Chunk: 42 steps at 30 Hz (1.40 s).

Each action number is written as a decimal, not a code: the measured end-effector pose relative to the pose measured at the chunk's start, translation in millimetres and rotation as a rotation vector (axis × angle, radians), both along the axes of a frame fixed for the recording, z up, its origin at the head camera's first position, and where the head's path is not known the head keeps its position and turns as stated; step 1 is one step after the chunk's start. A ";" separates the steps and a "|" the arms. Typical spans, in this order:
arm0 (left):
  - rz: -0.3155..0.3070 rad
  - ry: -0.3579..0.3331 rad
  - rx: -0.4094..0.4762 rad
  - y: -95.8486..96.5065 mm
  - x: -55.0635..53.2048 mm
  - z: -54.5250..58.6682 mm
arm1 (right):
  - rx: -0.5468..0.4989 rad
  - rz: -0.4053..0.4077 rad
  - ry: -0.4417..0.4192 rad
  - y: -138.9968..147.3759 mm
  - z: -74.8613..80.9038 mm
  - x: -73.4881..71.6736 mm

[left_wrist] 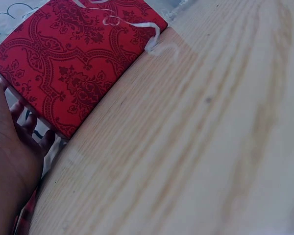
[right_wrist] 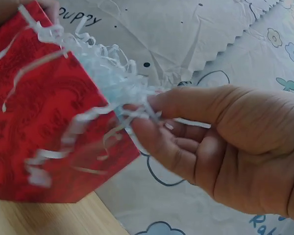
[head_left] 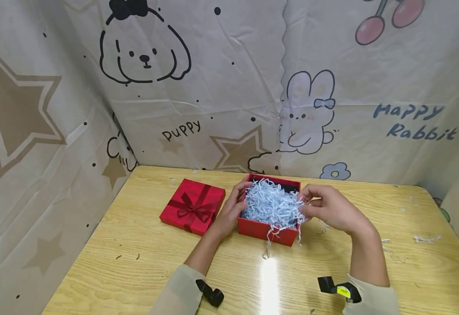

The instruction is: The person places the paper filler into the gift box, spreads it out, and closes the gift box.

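Observation:
A red gift box with a dark floral pattern stands without its lid, heaped with pale blue-white shredded paper. My left hand holds the box's left wall, thumb and fingertips at the rim. In the left wrist view the left fingers curl against the side of the patterned box. At the right rim my right hand pinches strands of the shredded paper between thumb and forefinger. Several strands hang over the front wall.
The red square lid with a dark red ribbon bow lies left of the box. Loose paper shreds are scattered on the wooden table, mostly at the right. A printed cloth hangs behind and at the sides.

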<state>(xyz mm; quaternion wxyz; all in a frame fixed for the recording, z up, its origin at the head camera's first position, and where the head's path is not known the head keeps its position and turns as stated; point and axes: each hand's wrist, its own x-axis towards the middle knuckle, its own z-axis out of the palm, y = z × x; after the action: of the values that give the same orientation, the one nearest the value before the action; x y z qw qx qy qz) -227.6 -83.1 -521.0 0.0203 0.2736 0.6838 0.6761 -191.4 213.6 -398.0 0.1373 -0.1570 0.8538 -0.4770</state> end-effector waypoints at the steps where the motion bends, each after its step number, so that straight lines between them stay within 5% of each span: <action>1: 0.002 0.002 -0.002 -0.1 0.0 0.1 | -0.028 -0.004 0.008 -1.7 0.1 -0.6; 9: -0.004 -0.001 -0.001 -0.8 -0.4 -0.8 | -0.198 -0.117 0.082 -31.1 -1.4 -5.5; 14: -0.007 -0.013 0.002 -0.9 0.0 1.3 | -0.207 -0.160 0.104 -52.7 -9.3 -10.6; 23: -0.009 -0.015 0.015 -1.3 0.2 2.0 | -0.029 -0.001 0.127 -72.1 -23.1 -10.2; 33: -0.008 -0.003 -0.011 -0.2 -2.3 4.5 | 0.287 0.081 0.309 -89.2 -24.8 -6.1; 42: -0.002 -0.020 -0.016 -1.2 1.0 4.0 | 0.109 0.140 0.259 -69.5 -13.2 -3.2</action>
<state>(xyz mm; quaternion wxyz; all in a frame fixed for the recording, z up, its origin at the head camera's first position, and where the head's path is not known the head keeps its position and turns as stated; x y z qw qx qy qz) -226.5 -84.3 -517.0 0.0301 0.2675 0.6885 0.6734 -194.6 144.1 -411.2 0.0673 -0.2688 0.8759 -0.3951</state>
